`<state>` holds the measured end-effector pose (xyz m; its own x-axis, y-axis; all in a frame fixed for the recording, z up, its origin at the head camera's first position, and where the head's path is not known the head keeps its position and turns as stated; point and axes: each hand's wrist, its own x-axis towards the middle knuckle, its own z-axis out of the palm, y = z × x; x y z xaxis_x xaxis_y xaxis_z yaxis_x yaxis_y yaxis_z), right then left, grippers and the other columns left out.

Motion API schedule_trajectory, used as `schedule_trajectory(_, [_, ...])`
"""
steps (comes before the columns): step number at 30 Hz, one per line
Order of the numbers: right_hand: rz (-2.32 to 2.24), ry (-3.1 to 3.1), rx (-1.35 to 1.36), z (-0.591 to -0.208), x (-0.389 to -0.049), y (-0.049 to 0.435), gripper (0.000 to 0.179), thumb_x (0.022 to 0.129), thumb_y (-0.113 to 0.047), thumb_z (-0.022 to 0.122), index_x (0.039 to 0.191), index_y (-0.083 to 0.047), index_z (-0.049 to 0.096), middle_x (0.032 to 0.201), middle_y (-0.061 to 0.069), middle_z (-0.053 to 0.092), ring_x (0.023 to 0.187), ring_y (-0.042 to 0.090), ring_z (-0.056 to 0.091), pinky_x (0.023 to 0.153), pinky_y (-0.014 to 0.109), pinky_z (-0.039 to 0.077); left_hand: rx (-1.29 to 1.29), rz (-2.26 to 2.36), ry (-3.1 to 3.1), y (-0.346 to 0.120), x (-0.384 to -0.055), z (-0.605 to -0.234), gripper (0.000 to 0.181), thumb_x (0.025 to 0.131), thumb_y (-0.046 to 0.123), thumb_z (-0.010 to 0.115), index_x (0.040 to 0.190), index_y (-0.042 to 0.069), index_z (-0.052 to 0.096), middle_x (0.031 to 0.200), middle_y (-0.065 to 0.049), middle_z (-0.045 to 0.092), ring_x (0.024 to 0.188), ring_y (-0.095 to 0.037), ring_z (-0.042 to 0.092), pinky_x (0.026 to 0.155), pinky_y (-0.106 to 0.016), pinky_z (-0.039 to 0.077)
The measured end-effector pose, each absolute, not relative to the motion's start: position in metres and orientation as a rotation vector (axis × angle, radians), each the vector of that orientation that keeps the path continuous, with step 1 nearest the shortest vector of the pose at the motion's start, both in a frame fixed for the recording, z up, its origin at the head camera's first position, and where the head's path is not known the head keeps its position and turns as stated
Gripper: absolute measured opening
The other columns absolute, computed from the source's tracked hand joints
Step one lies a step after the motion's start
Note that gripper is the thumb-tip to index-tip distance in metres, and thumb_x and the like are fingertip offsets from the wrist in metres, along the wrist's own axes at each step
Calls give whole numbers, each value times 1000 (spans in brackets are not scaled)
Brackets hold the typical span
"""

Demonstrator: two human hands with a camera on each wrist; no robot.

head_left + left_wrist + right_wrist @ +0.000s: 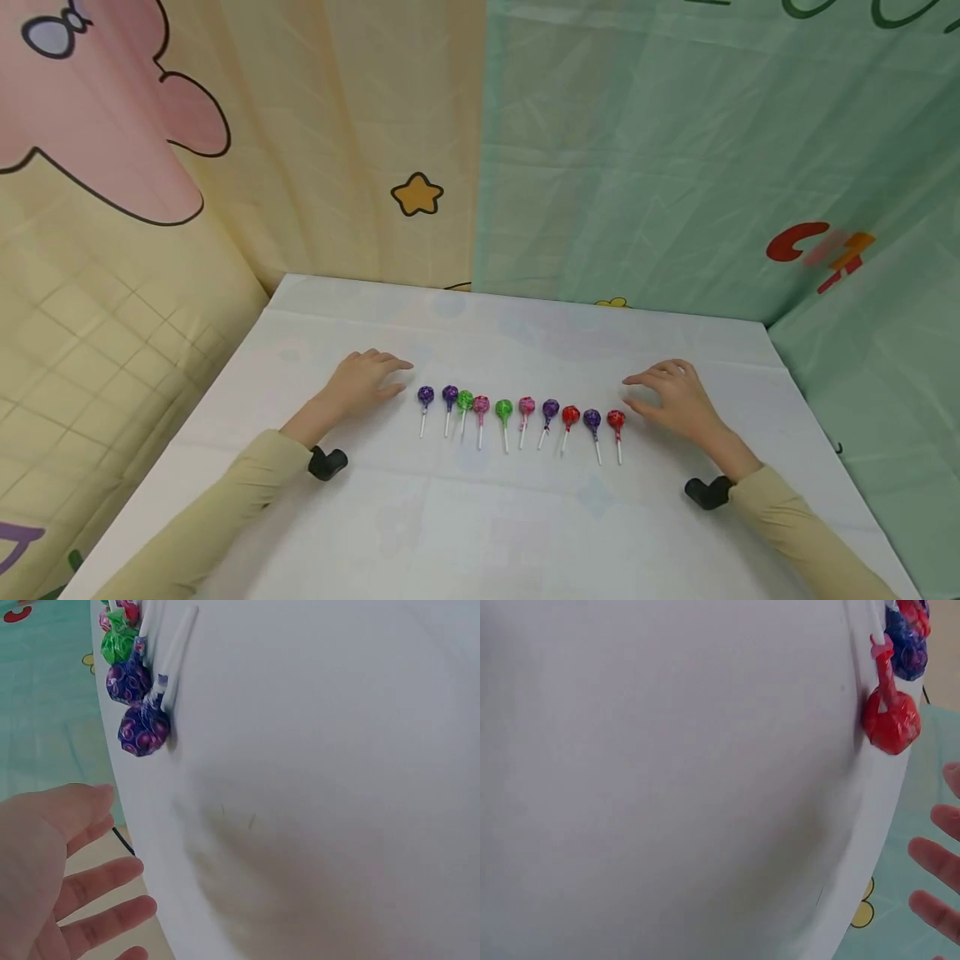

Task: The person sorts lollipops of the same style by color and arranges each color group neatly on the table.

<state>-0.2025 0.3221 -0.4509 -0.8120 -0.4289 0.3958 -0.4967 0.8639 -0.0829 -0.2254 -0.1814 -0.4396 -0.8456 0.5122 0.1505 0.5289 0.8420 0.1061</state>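
Observation:
Several wrapped lollipops lie in a row across the white table, heads away from me and sticks toward me. At the left end is a purple lollipop (425, 395), with another purple one (129, 681) beside it. A green lollipop (504, 409) and a pink one (527, 406) lie near the middle. The right end is a red lollipop (892, 722). My left hand (364, 382) hovers just left of the row, fingers spread and holding nothing. Off the right end, my right hand (672, 400) is likewise held with loosely bent fingers and nothing in them.
The white table (450, 533) reaches back to a printed curtain (637, 167), yellow on the left and green on the right. Each wrist wears a black camera mount, one on the left (327, 463) and one on the right (708, 493).

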Motion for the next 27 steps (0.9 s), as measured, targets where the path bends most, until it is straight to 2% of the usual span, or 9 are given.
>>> schedule_trajectory(8, [384, -2613, 729, -450, -199, 304, 26, 73, -21, 80, 97, -12, 75, 86, 4, 73, 88, 28, 59, 91, 57, 38, -742, -396, -2952, -164, -220, -437, 32, 89, 26, 67, 119, 16, 68, 119, -10, 68, 109, -31, 63, 87, -49, 51])
schedule_trajectory(15, [521, -2702, 713, -453, -195, 293, 29, 76, -21, 79, 103, -13, 73, 89, 0, 73, 86, 21, 56, 93, 56, 37, -608, -669, -3037, -152, -217, -440, 33, 89, 25, 68, 120, 16, 67, 122, -8, 67, 109, -29, 63, 82, -46, 53])
schedule_trajectory(21, [570, -2832, 693, -456, -193, 285, 31, 77, -24, 80, 106, -13, 74, 87, -3, 73, 83, 18, 53, 82, 45, 41, -510, -796, -3048, -145, -217, -447, 34, 86, 25, 71, 119, 16, 68, 117, -7, 68, 99, -22, 64, 75, -39, 52])
schedule_trajectory(27, [633, -2926, 666, -458, -191, 280, 36, 75, -30, 82, 106, -14, 74, 86, -6, 72, 82, 16, 49, 77, 36, 35, -458, -842, -3040, -141, -218, -454, 34, 83, 25, 75, 115, 15, 70, 108, -4, 71, 83, -15, 58, 64, -28, 43])
